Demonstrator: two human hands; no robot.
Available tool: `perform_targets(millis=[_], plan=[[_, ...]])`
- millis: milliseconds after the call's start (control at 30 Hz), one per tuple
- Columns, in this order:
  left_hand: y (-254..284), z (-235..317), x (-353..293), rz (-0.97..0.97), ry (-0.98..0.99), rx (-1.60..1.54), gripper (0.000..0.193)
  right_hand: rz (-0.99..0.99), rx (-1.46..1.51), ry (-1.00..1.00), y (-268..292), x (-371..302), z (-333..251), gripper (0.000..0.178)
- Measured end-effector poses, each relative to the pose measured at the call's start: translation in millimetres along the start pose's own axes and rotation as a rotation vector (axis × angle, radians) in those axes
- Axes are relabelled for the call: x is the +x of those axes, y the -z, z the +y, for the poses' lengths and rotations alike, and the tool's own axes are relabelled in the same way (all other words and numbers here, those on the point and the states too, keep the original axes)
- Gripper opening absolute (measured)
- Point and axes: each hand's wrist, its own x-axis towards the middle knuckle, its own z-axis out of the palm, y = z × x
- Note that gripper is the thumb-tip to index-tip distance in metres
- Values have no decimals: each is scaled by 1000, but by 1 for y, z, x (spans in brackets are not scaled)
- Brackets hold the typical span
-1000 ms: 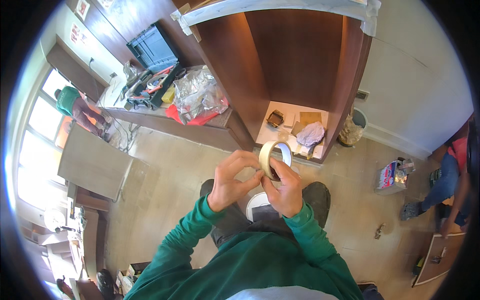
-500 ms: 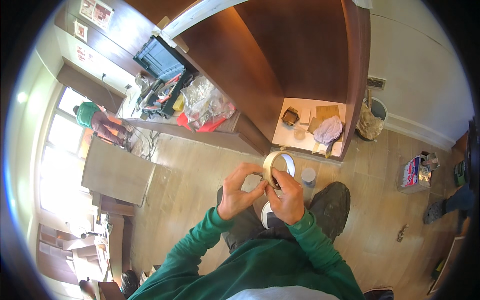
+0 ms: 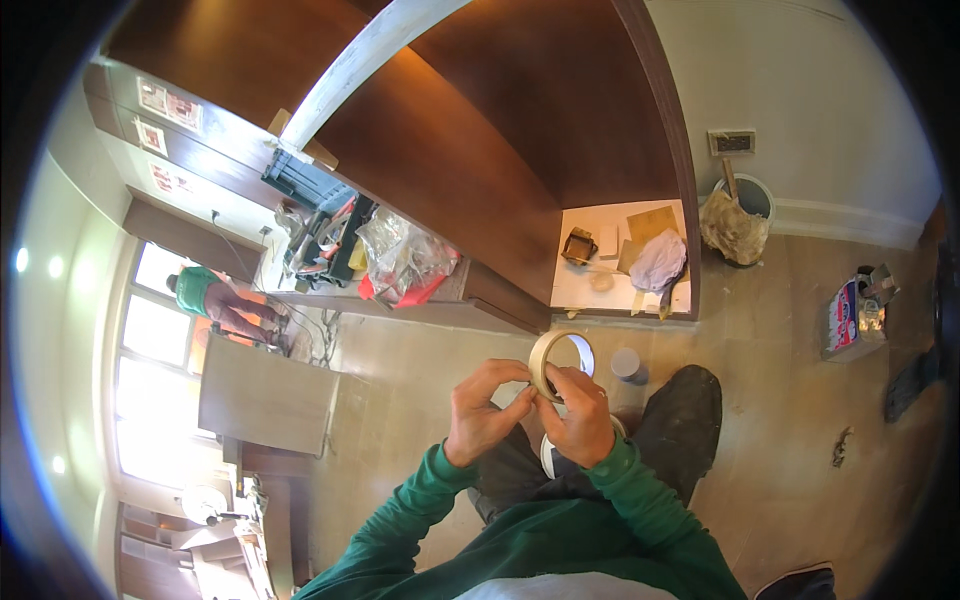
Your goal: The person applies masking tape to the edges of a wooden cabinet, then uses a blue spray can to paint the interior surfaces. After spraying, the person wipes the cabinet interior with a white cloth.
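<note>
1. The left hand (image 3: 484, 412), right hand (image 3: 580, 416) and tape roll (image 3: 541, 362) sit lower in view.
2. More ceiling lights (image 3: 55, 266) show at left.
3. The cupboard (image 3: 465, 165) hides more of the toolbox lid (image 3: 302, 180).
4. At right, little but a co-worker's foot (image 3: 908, 388) remains in view.

Indoor renovation site, open cabinet (image 3: 450, 150), toolbox (image 3: 308, 181), bucket (image 3: 762, 198)

bright windows (image 3: 153, 335) at left, dark brown cabinet (image 3: 480, 140) beside pale wall (image 3: 800, 110), light floor (image 3: 390, 390)
</note>
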Motion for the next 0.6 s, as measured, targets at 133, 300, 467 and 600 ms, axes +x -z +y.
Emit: perform_targets(millis=[133, 300, 467, 600], plan=[[5, -7, 3, -82, -40, 28, 22, 19, -18, 56, 3, 0, 3, 41], [-1, 0, 0, 2, 107, 47, 22, 38, -4, 74, 4, 2, 8, 41], [1, 6, 12, -139, -106, 376, 31, -13, -39, 90, 7, 4, 20, 41], [5, -2, 9, -175, -59, 390, 25, -60, -109, 109, 9, 6, 18, 43]])
